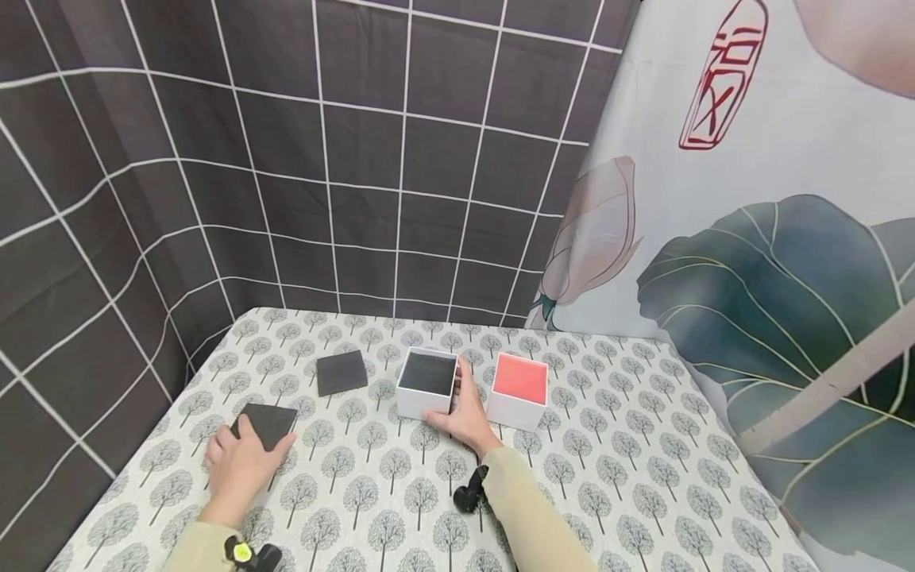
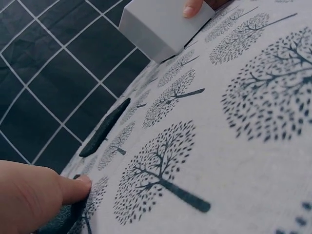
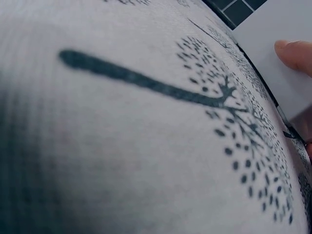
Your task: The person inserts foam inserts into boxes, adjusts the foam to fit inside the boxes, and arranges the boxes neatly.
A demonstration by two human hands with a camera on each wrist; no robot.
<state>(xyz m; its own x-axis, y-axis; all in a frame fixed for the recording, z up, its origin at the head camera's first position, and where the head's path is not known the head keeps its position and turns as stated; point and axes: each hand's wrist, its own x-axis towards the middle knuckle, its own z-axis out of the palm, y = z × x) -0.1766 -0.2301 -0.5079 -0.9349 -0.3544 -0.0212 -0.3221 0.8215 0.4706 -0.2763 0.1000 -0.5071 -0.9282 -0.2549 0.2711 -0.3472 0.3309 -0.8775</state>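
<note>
In the head view my left hand (image 1: 239, 469) spreads over a black square pad (image 1: 270, 425) at the left of the table, index finger on top and thumb at its right edge. The left wrist view shows the thumb (image 2: 73, 189) against that pad's edge; the hand covers much of the pad. My right hand (image 1: 468, 411) grips the front right corner of a white square box (image 1: 422, 403), thumb on the front wall and fingers along the right side. Black material (image 1: 429, 372) fills the box's top. In the right wrist view the thumb (image 3: 295, 56) presses on the white wall.
Right of the gripped box stands another white box (image 1: 516, 413), with a red surface (image 1: 520, 377) inside it. A second black square pad (image 1: 341, 373) lies behind my left hand. Tree-patterned cloth (image 1: 386, 508) covers the table, and a dark gridded curtain (image 1: 357, 159) hangs behind it.
</note>
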